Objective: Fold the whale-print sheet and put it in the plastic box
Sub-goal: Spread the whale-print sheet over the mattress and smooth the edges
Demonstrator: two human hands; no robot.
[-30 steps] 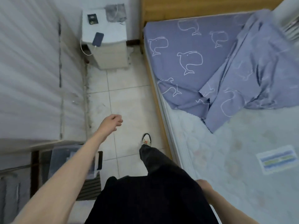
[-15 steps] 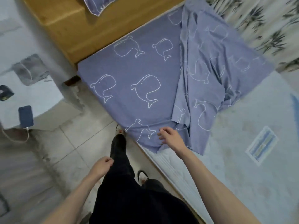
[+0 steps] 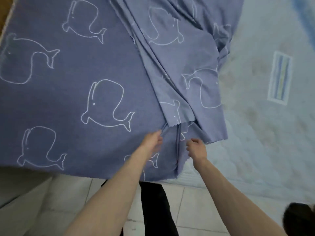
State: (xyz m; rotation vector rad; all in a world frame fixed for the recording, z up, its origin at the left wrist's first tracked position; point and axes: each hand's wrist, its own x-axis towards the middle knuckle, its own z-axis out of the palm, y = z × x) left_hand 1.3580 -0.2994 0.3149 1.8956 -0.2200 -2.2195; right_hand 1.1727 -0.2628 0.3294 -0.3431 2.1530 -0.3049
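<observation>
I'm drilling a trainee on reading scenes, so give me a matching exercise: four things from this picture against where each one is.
1. sheet
2. left hand
3. right hand
4. label

a. sewn on bare mattress, far right
b. spread over the bed's left part
c. at the bunched fabric, left of the fold
d. at the sheet's turned-back edge, right of the fold

Pairs: 1-b, 2-c, 3-d, 4-a

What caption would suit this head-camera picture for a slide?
Both hands, left hand and right hand, gather the whale-print sheet near its edge on the bare mattress.
</observation>
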